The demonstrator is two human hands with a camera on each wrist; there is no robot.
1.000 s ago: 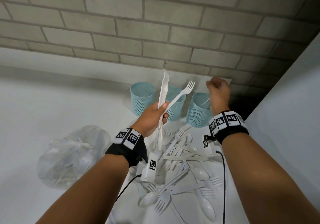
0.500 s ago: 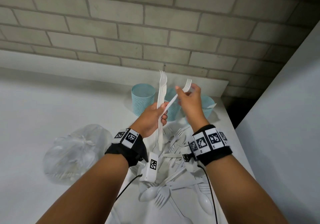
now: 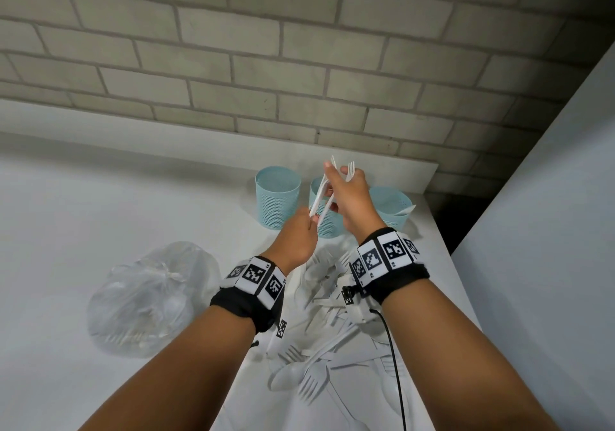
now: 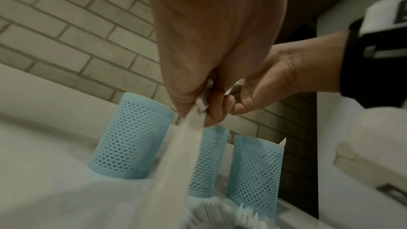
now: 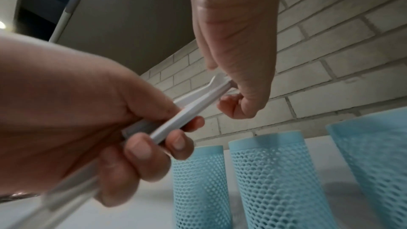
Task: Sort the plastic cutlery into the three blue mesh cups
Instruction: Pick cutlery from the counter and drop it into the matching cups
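Half a second ago the right hand was only reaching the tines of the slanted fork; now it has closed over the upper ends of the held cutlery, and the left hand has dropped lower and turned its back to the head camera.

Both hands grip the same white pieces above the middle cup. The left fingers are curled round the handles, thumb on top. The right fingers are bent and pinch the pieces near their heads. At least two handles show in the right wrist view; the exact count inside the fists cannot be told, and the heads are mostly covered by the right hand, with only tine tips poking out.

Three blue mesh cups stand in a row at the back of the bench: the left cup, the middle one, and the right cup, which holds one white piece leaning over its rim. Its type is hard to make out.

A loose pile of cutlery lies near the wrists, partly hidden by both forearms, too tangled to count. One clear plastic bag sits left of it. The left wrist view is blurred low down.
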